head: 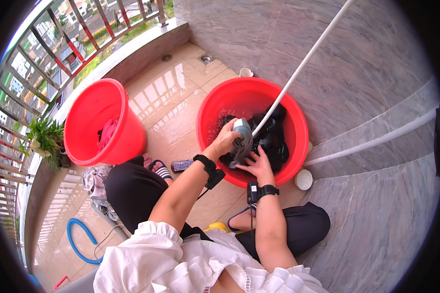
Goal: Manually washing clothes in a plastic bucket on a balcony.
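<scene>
My left hand (227,138) grips a bunched wet grey-green cloth (242,141) over a large red plastic tub (300,128). Lower right of it, my right hand (258,165) has its fingers spread beside the hanging end of the cloth, holding nothing that I can see. Dark wet fabric (271,143) lies in water in the tub. A thin white pipe (308,58) slants down into the tub, and its lower end is hidden by the cloth and the dark fabric.
Left of the tub, a tilted red bucket (135,128) holds pink cloth (109,133). A scrub brush (181,166) lies by my slippered foot. White cups (303,180) stand beside the tub near the marble wall (352,91). A blue hose (73,241), potted plant (44,137) and railing (84,33) are at left.
</scene>
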Available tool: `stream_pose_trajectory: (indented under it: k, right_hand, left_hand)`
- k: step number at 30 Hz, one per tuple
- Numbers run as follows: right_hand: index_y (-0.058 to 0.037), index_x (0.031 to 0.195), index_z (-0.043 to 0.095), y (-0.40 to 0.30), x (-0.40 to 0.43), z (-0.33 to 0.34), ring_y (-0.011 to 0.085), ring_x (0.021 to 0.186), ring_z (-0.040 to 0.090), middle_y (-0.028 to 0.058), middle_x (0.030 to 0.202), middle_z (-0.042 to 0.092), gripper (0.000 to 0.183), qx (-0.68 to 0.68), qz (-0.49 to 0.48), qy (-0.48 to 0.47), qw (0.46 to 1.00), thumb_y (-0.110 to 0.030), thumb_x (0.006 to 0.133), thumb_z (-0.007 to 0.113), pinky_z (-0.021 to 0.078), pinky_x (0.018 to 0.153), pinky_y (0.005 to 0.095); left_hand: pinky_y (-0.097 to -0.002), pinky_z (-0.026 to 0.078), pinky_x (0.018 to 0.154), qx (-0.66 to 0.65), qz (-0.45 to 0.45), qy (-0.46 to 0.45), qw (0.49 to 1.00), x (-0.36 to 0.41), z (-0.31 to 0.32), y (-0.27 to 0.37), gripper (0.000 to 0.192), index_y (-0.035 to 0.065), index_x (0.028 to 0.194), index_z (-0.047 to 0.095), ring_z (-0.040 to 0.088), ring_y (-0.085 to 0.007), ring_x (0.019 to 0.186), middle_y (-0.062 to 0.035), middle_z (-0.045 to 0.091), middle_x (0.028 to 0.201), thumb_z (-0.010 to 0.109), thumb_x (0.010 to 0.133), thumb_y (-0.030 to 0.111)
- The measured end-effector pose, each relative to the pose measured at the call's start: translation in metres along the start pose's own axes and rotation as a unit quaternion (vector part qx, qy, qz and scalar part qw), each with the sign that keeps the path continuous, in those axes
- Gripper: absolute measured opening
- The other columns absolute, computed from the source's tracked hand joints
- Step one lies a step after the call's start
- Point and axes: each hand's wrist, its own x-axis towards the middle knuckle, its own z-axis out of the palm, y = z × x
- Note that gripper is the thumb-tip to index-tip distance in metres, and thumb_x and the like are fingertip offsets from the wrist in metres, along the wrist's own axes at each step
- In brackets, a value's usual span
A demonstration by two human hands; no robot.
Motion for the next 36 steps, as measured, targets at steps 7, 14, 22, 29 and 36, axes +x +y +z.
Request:
stream_pose_trajectory:
  k: [7,14,22,29,36]
  right_hand:
    - [-0.0189,0.127,0.050,0.023,0.019,0.006,0.0315,0.122,0.044,0.0092,0.130,0.049,0.049,0.145,-0.043,-0.178,0.972,-0.048,0.088,0.043,0.0358,0.096,0.0591]
    - [-0.0100,0.117,0.056,0.013,-0.003,0.042,0.0266,0.106,0.057,0.0093,0.113,0.060,0.048,-0.023,-0.095,-0.064,0.993,-0.044,0.084,0.053,0.0442,0.093,0.0436]
    - [0.0005,0.103,0.060,0.021,0.003,0.038,0.0211,0.091,0.060,0.0068,0.101,0.061,0.036,-0.325,-0.309,0.088,0.890,-0.025,0.078,0.064,0.0467,0.084,0.0363]
    - [0.0003,0.092,0.061,0.024,-0.037,0.082,0.0312,0.081,0.060,0.0134,0.086,0.060,0.024,-0.498,-0.659,0.058,0.560,-0.008,0.069,0.061,0.0475,0.076,0.0361]
    - [0.0014,0.077,0.060,0.023,-0.060,0.124,0.0309,0.066,0.058,0.0142,0.072,0.057,0.013,-0.526,-0.642,-0.057,0.555,-0.007,0.068,0.064,0.0470,0.065,0.0350]
  left_hand:
    - [-0.0378,0.045,0.090,-0.286,-0.049,-0.025,0.957,-0.016,0.003,-0.038,0.033,0.0034,0.106,0.053,0.057,-0.0242,0.096,-0.0111,0.060,0.103,0.050,0.077,0.017]
    - [-0.0357,0.048,0.081,-0.125,-0.092,0.139,0.978,-0.017,-0.044,-0.059,0.041,0.0062,0.101,0.057,0.060,-0.0194,0.088,-0.0068,0.062,0.096,0.059,0.086,0.045]
    - [-0.0468,0.047,0.089,-0.234,-0.253,0.047,0.937,-0.015,-0.035,-0.066,0.058,0.0037,0.111,0.058,0.062,-0.0279,0.097,-0.0125,0.063,0.108,0.050,0.087,0.056]
    - [-0.0784,0.012,0.091,0.012,-0.408,-0.007,0.913,0.015,-0.033,-0.015,0.071,0.0168,0.135,0.041,0.022,-0.0533,0.128,-0.0191,0.024,0.146,0.041,0.084,0.067]
    - [-0.0723,0.033,0.087,0.120,-0.571,0.016,0.812,0.012,-0.009,0.041,0.070,0.0117,0.131,0.043,0.037,-0.0484,0.122,-0.0206,0.039,0.137,0.048,0.084,0.063]
